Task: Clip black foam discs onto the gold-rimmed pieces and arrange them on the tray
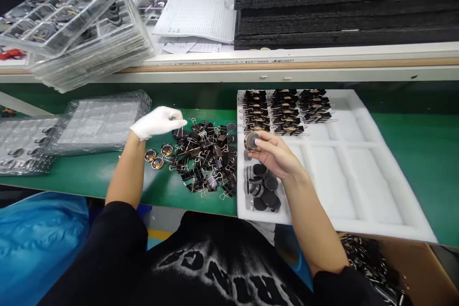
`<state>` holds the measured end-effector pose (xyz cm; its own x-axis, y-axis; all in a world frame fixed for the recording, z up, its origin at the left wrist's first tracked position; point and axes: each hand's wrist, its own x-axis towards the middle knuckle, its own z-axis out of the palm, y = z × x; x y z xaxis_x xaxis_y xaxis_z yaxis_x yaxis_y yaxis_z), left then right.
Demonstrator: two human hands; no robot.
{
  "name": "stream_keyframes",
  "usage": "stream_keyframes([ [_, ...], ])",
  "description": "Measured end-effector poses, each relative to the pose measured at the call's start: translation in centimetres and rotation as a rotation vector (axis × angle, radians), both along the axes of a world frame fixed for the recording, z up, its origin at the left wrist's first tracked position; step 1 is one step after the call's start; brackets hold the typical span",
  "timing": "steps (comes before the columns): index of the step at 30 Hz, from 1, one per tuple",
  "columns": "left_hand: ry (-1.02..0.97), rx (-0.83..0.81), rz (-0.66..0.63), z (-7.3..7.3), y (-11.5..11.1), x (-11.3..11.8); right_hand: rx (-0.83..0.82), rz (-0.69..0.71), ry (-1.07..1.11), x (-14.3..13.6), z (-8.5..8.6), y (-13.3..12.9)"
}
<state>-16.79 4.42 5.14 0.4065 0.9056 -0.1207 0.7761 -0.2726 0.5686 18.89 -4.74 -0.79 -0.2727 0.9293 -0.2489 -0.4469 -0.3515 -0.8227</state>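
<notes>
My left hand (158, 123), in a white glove, is closed with fingertips pinched at the upper left edge of a heap of black binder clips (204, 153). A black binder clip (180, 133) shows just under the fingertips, seemingly in their grip. My bare right hand (274, 153) holds a round gold-rimmed part (252, 140) with a dark grey face, between thumb and fingers. It is above the left side of a white foam tray (333, 227). Below that hand, dark round pads (267, 186) lie loose in a tray compartment. Several gold-rimmed rings (158, 162) lie left of the heap.
Rows of clipped parts (285, 110) fill the tray's upper compartments. Clear plastic trays (98, 122) lie on the left of the green table (107, 179). Above, a white shelf edge (215, 74) bears stacked plastic boxes (96, 48), papers (197, 12) and black foam sheets (344, 14).
</notes>
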Motion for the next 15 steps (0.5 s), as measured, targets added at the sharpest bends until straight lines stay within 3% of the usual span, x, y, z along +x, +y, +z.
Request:
stream_keyframes([
  [3,-0.227,0.131,0.11,0.7,-1.9,3.7,0.086,0.135,-0.003,-0.3,0.1,-0.5],
  [5,-0.462,0.177,0.174,0.2,-3.7,7.5,0.155,0.184,0.019,-0.7,0.0,-0.8],
  [7,-0.577,0.262,0.193,-0.8,-5.4,11.1,0.227,0.159,0.045,-1.2,-0.2,-0.9],
  [9,-0.531,0.392,0.108,-1.5,-6.5,13.7,0.295,0.08,0.025,-1.4,-0.7,-0.8],
  [11,-0.422,0.485,0.01,-1.9,-6.8,14.8,0.345,0.002,-0.033,-1.4,-1.1,-0.5],
  [15,-0.079,0.5,0.032,-1.3,-5.7,14.0,0.392,-0.029,-0.128,-0.9,-1.5,-0.2],
])
